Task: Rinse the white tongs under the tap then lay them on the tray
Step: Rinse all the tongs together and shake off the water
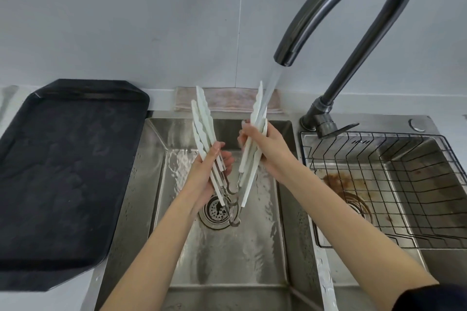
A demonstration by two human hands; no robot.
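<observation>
Several white tongs (202,118) with metal hinge ends are spread in a V over the left sink basin (227,247), tips up and hinges down near the drain. My left hand (211,171) grips the left arms of the bundle. My right hand (262,144) grips the right arms (257,106), which stand in the stream running from the dark curved tap (326,15). The black tray (68,177) lies on the counter to the left of the sink and holds nothing.
The drain strainer (216,211) sits under the hinges. A black wire rack (394,189) rests in the right basin, which has a brown stain near its drain. A folded cloth (227,101) lies behind the left basin against the grey wall.
</observation>
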